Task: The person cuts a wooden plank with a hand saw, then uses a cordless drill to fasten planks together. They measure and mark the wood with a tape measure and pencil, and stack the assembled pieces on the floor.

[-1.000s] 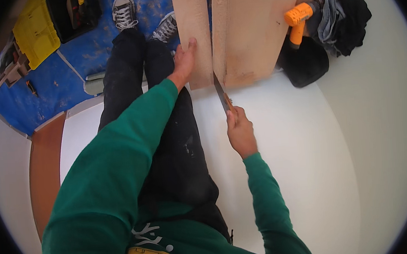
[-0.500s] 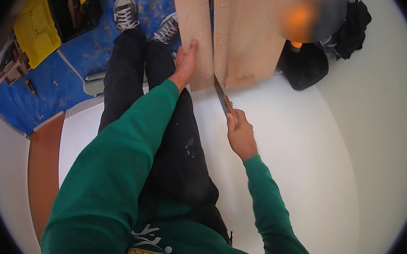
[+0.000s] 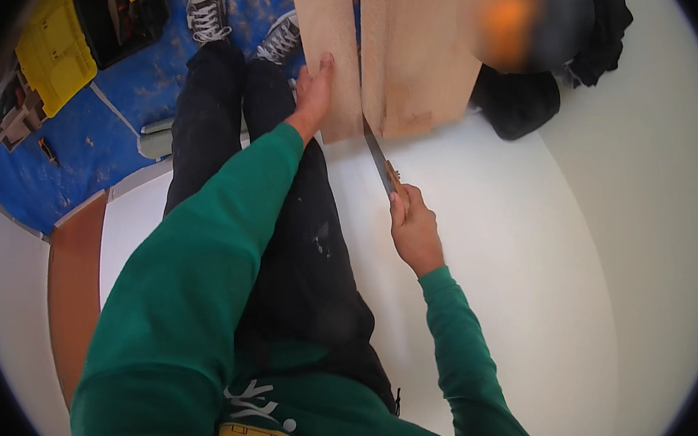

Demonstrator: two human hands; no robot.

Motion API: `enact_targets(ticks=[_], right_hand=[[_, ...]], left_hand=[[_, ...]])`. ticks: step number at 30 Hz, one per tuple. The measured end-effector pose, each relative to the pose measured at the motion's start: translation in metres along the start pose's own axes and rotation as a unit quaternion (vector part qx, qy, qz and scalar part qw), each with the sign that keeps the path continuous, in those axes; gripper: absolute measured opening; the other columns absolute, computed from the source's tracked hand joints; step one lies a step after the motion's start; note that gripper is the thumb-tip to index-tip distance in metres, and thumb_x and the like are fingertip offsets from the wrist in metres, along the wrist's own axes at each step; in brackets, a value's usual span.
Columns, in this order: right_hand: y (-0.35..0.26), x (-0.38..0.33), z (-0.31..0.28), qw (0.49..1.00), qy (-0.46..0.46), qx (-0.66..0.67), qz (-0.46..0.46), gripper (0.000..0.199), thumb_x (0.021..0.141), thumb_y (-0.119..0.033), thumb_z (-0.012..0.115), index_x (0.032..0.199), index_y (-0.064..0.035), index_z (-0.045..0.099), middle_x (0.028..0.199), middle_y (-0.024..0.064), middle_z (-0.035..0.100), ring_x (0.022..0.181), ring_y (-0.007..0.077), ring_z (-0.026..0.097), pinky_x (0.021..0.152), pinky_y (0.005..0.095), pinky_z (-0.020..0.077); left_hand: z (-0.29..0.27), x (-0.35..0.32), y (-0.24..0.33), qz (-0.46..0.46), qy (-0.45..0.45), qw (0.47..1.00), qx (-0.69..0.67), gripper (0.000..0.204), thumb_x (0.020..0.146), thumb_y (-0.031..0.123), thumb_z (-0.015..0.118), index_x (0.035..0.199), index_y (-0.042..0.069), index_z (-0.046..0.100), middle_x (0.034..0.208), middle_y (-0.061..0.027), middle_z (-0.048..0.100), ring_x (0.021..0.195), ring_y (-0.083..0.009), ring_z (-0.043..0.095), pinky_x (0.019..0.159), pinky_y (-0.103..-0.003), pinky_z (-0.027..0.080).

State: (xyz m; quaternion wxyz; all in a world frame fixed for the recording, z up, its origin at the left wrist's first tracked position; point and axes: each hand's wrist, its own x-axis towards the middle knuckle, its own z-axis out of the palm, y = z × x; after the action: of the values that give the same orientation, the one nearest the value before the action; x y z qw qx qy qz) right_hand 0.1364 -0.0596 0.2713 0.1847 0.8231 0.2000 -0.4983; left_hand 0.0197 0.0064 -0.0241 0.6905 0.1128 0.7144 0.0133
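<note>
My right hand (image 3: 415, 227) is closed around the wooden handle of a handsaw (image 3: 378, 160). The saw's blade runs away from me into the narrow slot between a slim board strip (image 3: 329, 23) and a wider pale wooden board (image 3: 426, 56). How deep the blade sits in the slot is hidden. My left hand (image 3: 314, 94) grips the left edge of the strip near its close end, thumb lying on top and the other fingers mostly out of sight along the side.
Black cloth or bags (image 3: 520, 102) lie right of the boards. A blurred orange-and-dark round shape (image 3: 514, 25) covers part of them. At far left, a yellow toolbox lid (image 3: 56, 52), an open black toolbox (image 3: 122, 23) and an orange-handled tool (image 3: 48, 150) rest on blue sheeting (image 3: 134, 91).
The boards and floor things sit slightly higher in the picture. The saw has drawn back a little toward me relative to the boards. My left hand keeps its grip on the strip.
</note>
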Motion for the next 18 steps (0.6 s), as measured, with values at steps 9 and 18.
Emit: enact_targets(ticks=[9,18], right_hand=[[-0.012,-0.086,-0.034,0.998,-0.039,-0.005,0.041,0.032,0.109,-0.027,0.060,0.133,-0.0055,0.058,0.083,0.0269,0.073,0.076,0.0511,0.071,0.066,0.0564,0.0552],[-0.018,-0.132,-0.065,1.000,0.017,0.008,-0.018,0.031,0.107,-0.025,0.062,0.130,-0.0060,0.056,0.082,0.0269,0.072,0.076,0.0510,0.070,0.064,0.0587,0.0550]], left_hand=[[0.003,0.016,-0.011,0.037,0.036,0.998,0.040,0.094,0.098,0.073,0.062,0.151,-0.005,0.051,0.143,-0.0283,0.064,0.138,-0.0407,0.059,0.116,-0.046,0.043],[0.005,0.016,0.002,0.111,0.024,0.994,0.004,0.092,0.099,0.069,0.064,0.150,-0.006,0.051,0.147,-0.0277,0.061,0.140,-0.0395,0.056,0.118,-0.044,0.041]])
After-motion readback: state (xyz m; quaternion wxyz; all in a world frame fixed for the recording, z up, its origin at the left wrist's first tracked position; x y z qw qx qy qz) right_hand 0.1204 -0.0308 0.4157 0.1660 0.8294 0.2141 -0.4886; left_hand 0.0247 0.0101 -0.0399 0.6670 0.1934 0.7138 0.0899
